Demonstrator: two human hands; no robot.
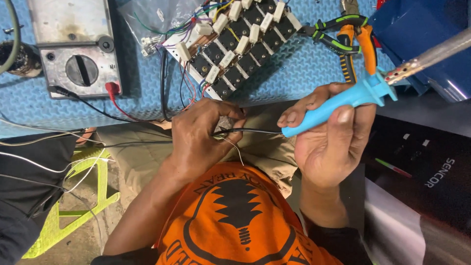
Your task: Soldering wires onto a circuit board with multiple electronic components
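A blue-handled soldering iron [343, 100] is being gripped by the right hand [331, 142], while thin wires [230, 137] are being pinched closed in the left hand [198, 135] over the lap. Fingers could be burned if the metal barrel is swung near.

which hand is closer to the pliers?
Right. The right hand, gripping the blue soldering iron, sits just below the pliers. The left hand is farther off to their lower left, pinching thin wires.
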